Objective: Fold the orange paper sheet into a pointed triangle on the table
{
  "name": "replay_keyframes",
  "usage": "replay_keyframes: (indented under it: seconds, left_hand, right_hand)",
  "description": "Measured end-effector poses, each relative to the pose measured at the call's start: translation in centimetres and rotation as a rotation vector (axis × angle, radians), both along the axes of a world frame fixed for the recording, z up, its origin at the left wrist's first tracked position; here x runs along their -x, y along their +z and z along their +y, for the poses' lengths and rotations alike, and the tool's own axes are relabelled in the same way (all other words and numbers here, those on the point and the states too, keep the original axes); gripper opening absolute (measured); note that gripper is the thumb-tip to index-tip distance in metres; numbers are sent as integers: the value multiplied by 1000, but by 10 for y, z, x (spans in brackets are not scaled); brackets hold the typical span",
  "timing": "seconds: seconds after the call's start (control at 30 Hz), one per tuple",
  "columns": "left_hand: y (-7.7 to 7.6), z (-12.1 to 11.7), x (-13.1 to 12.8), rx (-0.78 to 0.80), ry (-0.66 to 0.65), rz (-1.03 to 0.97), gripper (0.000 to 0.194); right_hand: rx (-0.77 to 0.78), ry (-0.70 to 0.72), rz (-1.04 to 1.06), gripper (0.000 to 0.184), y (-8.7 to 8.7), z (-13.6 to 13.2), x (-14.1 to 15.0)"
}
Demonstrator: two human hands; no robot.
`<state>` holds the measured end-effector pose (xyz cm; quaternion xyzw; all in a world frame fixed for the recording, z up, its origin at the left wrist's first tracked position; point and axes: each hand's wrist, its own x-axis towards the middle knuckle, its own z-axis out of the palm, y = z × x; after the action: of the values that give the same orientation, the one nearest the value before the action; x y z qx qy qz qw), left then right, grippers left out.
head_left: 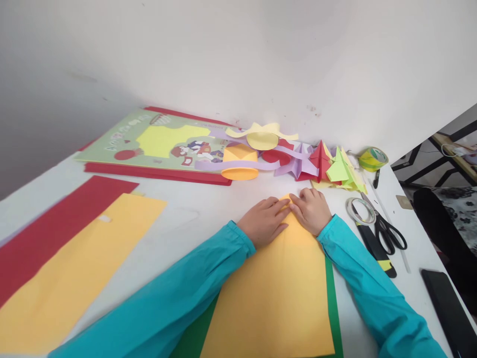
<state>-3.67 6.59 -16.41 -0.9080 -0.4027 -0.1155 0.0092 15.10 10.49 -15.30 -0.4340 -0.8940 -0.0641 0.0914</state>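
Observation:
A long orange-yellow paper sheet (pixel 276 303) lies in front of me, its far end narrowing to a folded point. My left hand (pixel 266 219) rests on the left side of that point, fingers stretched over the paper and slightly apart. On the other side, my right hand (pixel 310 210) is closed, its curled fingers and thumb at the paper's tip. The two hands nearly meet there, and their fingers hide part of the fold. Beneath the sheet, a green sheet or mat (pixel 334 313) shows along both edges.
Red paper (pixel 74 223) and more orange paper (pixel 85 263) lie left. Behind are a green printed board (pixel 126 144), paper rings (pixel 240 173) and folded paper shapes (pixel 322 161). Scissors (pixel 387 233), a tape roll (pixel 360 211), a cutter (pixel 374 248) and a black phone-like slab (pixel 447 308) lie right.

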Motion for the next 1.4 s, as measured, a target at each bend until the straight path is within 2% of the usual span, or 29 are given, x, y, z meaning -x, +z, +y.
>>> replay_keyframes:
  seconds: [0.83,1.4]
  left_hand:
    - [-2,-1,1,-5,6,-10,43]
    - [-3,-1,1,36,20,-6,44]
  right_hand:
    - [69,-32,-17,41,2,-2,-1]
    - [32,10,21,41,-2,-8,-8]
